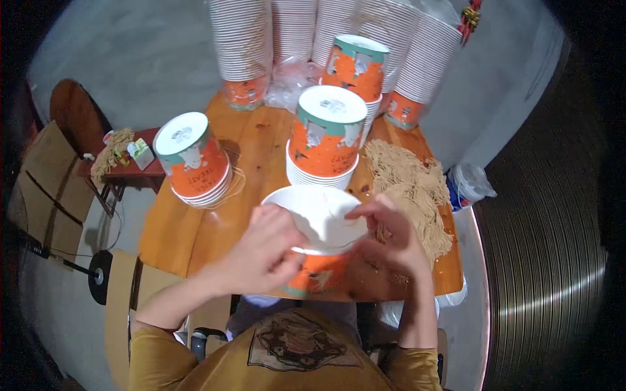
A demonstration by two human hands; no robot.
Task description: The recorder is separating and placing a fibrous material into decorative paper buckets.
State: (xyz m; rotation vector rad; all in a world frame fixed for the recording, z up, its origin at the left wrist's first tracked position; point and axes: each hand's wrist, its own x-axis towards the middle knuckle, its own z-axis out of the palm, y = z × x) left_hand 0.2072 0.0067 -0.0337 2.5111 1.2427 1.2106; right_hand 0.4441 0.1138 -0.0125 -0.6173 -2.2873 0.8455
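Note:
A round paper bucket (319, 272), orange outside and white inside, stands mouth up at the table's near edge in front of me. My left hand (264, 251) is closed over its left rim, fingers curled inward and the thumb outside. At the right rim my right hand (394, 238) has bent fingers reaching over the bucket's mouth; it is somewhat blurred, and what its fingertips hold is hidden. A faint thin cord (334, 214) shows against the white inside, close to the right fingertips. Beside my right hand lies a heap of tan cords (414, 195).
Upside-down orange buckets stand in a left stack (199, 166), a middle stack (326, 146) and one behind it (355, 68). Tall wrapped stacks (241, 39) line the back of the wooden table (176, 228). A red side table (147, 173) is at left, a lidded tub (469, 182) at right.

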